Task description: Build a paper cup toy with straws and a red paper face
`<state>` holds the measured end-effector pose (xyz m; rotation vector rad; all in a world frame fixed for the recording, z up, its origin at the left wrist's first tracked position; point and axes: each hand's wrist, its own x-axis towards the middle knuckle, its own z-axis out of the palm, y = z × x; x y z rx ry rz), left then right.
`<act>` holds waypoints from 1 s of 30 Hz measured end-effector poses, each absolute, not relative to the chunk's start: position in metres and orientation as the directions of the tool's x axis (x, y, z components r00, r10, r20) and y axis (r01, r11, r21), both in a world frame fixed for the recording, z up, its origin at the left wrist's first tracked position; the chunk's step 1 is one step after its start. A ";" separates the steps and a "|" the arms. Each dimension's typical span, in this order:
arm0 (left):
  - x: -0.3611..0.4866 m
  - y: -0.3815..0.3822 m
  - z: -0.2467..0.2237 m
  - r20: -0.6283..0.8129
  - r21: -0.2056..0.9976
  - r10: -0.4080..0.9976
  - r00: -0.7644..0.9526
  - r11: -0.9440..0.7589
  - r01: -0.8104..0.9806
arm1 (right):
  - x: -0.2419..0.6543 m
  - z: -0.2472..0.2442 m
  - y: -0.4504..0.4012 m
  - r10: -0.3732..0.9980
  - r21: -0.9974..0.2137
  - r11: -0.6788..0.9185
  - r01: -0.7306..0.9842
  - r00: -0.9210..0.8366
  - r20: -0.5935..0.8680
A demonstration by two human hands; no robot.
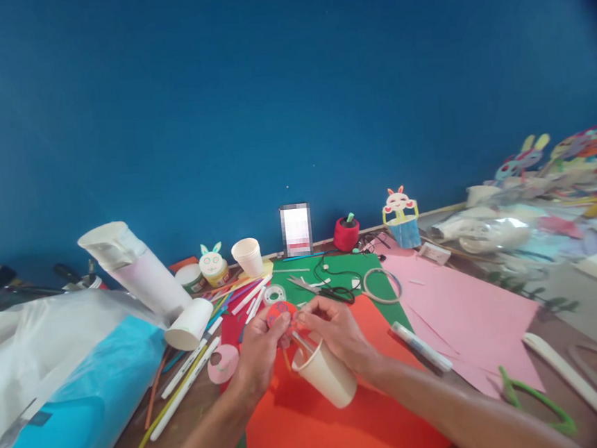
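Observation:
My left hand (261, 346) grips a round orange-red paper cutout (280, 315) with blue drawn marks, thumb across its front. Close against the cutout's right edge, my right hand (336, 329) has its fingertips pinched together; what is between them is too small to make out. Below the right hand a white paper cup (329, 378) leans with its mouth toward the cutout. Thin strips run from the cutout down to the cup's mouth. Under both hands lies a sheet of orange-red paper (317, 431). Left of my left hand rests a pink paper ring (223, 364).
Scissors (322, 288), a tape roll (275, 295) and a cable lie beyond my hands on green paper (390, 310). Markers (187, 387) and a tipped white cup (189, 324) are at left. Pink paper (457, 308) and green scissors handles (537, 405) lie at right. A blue wall (287, 99) stands behind.

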<state>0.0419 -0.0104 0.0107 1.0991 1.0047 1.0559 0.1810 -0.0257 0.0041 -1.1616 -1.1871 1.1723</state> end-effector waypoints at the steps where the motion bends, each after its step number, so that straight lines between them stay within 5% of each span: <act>1: 0.042 -0.010 0.011 -0.100 0.978 0.973 0.206 0.135 -0.161 | 0.181 0.005 -0.027 0.999 -0.998 0.036 -0.058 0.019 0.035; 7: 0.041 -0.011 0.016 -0.097 0.982 0.972 0.214 0.129 -0.138 | 0.181 0.011 -0.029 0.999 -0.987 -0.035 -0.156 -0.020 -0.032; 23: 0.034 -0.009 0.029 -0.097 0.995 0.948 0.302 0.083 0.059 | 0.182 0.012 -0.026 0.998 -0.998 -0.006 -0.064 -0.062 -0.002; 30: 0.032 -0.009 0.040 -0.144 0.951 0.914 0.378 0.233 -0.203 | 0.184 0.014 -0.024 0.999 -0.992 -0.042 -0.121 0.023 -0.045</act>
